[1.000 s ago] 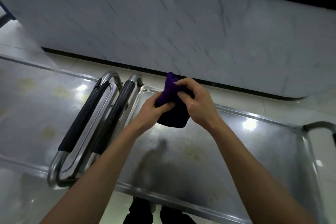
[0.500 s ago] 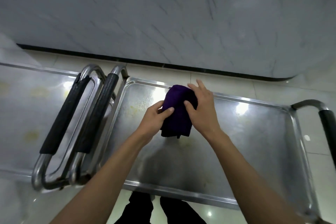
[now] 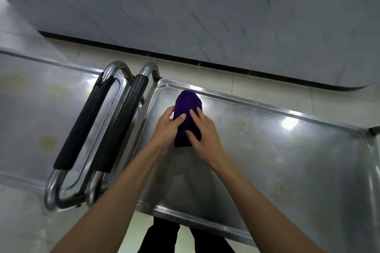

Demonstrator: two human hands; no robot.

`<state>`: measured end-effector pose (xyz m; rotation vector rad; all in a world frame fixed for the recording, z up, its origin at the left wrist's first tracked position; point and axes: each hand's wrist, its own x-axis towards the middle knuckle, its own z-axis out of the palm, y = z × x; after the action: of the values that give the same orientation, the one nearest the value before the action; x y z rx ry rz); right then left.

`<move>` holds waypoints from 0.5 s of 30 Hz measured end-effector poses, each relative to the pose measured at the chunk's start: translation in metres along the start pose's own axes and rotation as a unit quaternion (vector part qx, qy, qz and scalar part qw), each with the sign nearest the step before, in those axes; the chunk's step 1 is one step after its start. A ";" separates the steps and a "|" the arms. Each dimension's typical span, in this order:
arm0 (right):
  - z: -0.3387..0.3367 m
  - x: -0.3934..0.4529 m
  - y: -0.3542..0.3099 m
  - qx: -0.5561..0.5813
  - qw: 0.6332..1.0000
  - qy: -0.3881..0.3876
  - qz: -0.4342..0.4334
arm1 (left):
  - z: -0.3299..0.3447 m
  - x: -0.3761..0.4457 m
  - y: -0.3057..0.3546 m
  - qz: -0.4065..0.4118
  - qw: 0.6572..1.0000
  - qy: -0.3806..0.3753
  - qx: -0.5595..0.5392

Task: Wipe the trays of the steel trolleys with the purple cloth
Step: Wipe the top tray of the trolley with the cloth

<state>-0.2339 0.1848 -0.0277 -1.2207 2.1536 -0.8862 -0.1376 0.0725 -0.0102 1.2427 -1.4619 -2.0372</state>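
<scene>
**Pressing the cloth down near the tray's far left corner**

Looking down through the head camera, the only view, I have the folded purple cloth [image 3: 187, 115] lying on the tray [image 3: 287, 170] of the right-hand steel trolley, close to its far edge and left corner. My left hand [image 3: 166, 127] grips the cloth's left side, thumb laid across the top. My right hand [image 3: 202, 131] presses flat on it with straight fingers. Two black-padded handles [image 3: 123, 125] stand just beside the tray's left edge, and the second trolley's tray [image 3: 41, 109], spotted with yellowish stains, lies beyond them.

I judge the wiping barely begun. The cloth is a narrow wad, so strokes could leave streaks unwiped. Pushing left, my knuckles could strike the handles, or the trolley could roll.
</scene>
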 end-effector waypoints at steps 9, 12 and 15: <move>0.039 0.072 -0.001 -0.033 0.999 0.017 -0.016 | -0.028 0.074 0.013 0.042 0.995 0.047 0.083; 0.053 0.089 0.005 -0.044 0.999 -0.001 -0.013 | -0.036 0.095 0.004 0.024 0.989 0.071 0.129; 0.066 0.097 0.014 -0.067 0.997 -0.026 -0.016 | -0.040 0.101 -0.005 0.029 0.971 0.096 0.218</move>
<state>-0.2406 0.0861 -0.0921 -1.3311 2.1869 -0.7256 -0.1608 -0.0195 -0.0642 1.4902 -1.8837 -1.5519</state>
